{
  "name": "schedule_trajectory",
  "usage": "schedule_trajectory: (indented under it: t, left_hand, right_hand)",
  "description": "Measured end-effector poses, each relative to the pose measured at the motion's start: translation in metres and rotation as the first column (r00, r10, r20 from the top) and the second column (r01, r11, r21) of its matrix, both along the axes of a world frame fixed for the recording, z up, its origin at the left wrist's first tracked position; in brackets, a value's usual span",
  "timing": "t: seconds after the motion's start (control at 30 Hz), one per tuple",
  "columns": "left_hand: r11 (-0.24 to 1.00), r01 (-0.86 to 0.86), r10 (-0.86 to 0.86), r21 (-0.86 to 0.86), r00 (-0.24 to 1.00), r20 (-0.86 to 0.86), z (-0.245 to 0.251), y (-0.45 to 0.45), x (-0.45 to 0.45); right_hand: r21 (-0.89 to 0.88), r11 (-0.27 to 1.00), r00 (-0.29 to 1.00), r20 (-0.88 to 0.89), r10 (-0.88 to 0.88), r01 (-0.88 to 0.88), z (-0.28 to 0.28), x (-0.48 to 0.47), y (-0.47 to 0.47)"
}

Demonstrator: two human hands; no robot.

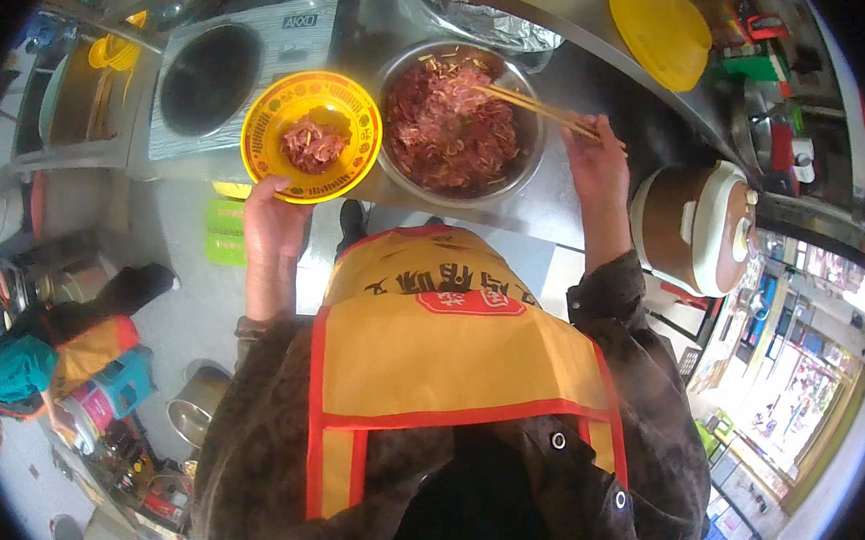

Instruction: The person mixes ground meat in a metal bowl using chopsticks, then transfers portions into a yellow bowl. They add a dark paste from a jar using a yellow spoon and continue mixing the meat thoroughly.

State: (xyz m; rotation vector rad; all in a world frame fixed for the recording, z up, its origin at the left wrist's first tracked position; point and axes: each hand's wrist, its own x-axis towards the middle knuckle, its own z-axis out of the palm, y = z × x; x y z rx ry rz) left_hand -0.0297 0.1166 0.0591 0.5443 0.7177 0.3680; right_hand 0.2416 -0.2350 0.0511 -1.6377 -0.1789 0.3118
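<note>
My left hand (274, 217) grips the near rim of a yellow bowl (252, 143) with a red and black pattern. A small heap of raw sliced meat (313, 144) lies in it. Just to the right, a large stainless steel bowl (541, 149) stands on the metal counter, holding much more raw meat (453, 129) mixed with pale strips. In my right hand (597, 145) is a pair of wooden chopsticks (530, 103), their tips in the meat at the upper right part of the steel bowl.
An induction cooker (282, 51) with a dark round plate lies at the upper left. Foil (513, 27) sits behind the steel bowl. A brown and white rice cooker (693, 229) stands at right, below a yellow bowl (660, 34). Another person (22, 366) works at far left, near a metal pot (198, 410).
</note>
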Motion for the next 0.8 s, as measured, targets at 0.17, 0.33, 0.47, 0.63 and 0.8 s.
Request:
schedule_trajectory:
  t: [0.17,0.33,0.47,0.63,0.8]
  left_hand:
    - [0.995,0.096,-0.096,0.006,0.995,0.021,-0.004,0.026,0.014]
    - [0.986,0.158,-0.156,-0.049,0.987,0.035,-0.018,0.049,0.033]
    - [0.976,0.208,-0.208,-0.059,0.978,0.008,-0.019,0.063,0.043]
    - [0.953,0.292,-0.287,-0.085,0.956,0.063,-0.011,0.075,0.058]
    - [0.950,0.306,-0.306,-0.062,0.952,0.004,-0.003,0.085,0.069]
  right_hand:
    - [0.387,0.905,0.957,-0.283,-0.066,0.177,0.005,-0.013,-0.001]
    - [-0.052,0.988,0.989,0.035,-0.143,0.145,-0.006,-0.021,-0.007]
    - [0.086,0.970,0.974,-0.010,-0.226,0.226,0.000,-0.035,-0.007]
    - [-0.145,0.947,0.954,0.136,-0.267,0.286,0.030,-0.048,0.009]
    - [0.134,0.918,0.928,-0.079,-0.365,0.372,0.052,-0.061,0.029]
